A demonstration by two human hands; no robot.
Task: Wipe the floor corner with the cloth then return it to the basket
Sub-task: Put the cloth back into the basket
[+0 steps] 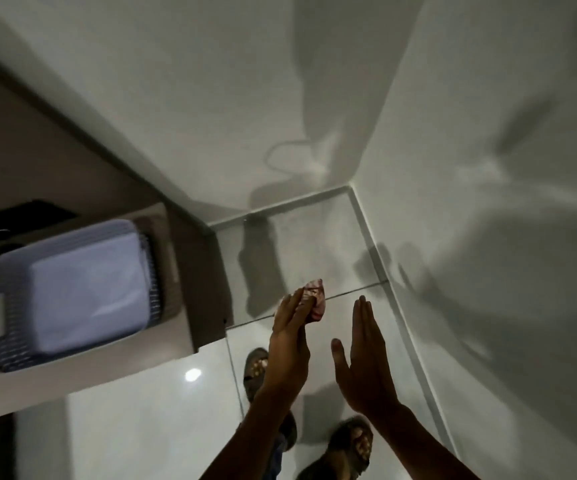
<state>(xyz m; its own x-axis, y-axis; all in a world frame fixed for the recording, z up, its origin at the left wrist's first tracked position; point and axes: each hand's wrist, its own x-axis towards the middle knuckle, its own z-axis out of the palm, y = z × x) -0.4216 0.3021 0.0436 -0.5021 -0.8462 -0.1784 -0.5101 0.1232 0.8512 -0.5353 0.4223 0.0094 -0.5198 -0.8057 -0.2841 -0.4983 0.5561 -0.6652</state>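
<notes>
A small crumpled red-and-white patterned cloth (316,301) is held at the fingertips of my left hand (290,336), which reaches forward above the tiled floor. My right hand (363,355) is stretched out flat beside it, fingers together, palm facing left, holding nothing. The floor corner (347,190) lies ahead, where two white walls meet the pale tiles. A pale blue slatted basket (6,292) with a handle sits on a low shelf at the left; its inside looks bare.
The brown-and-white shelf unit (207,289) juts out to the left of my hands. My feet in dark sandals (351,445) stand on the glossy floor below. A dark flat object (20,216) lies behind the basket. Shadows fall across both walls.
</notes>
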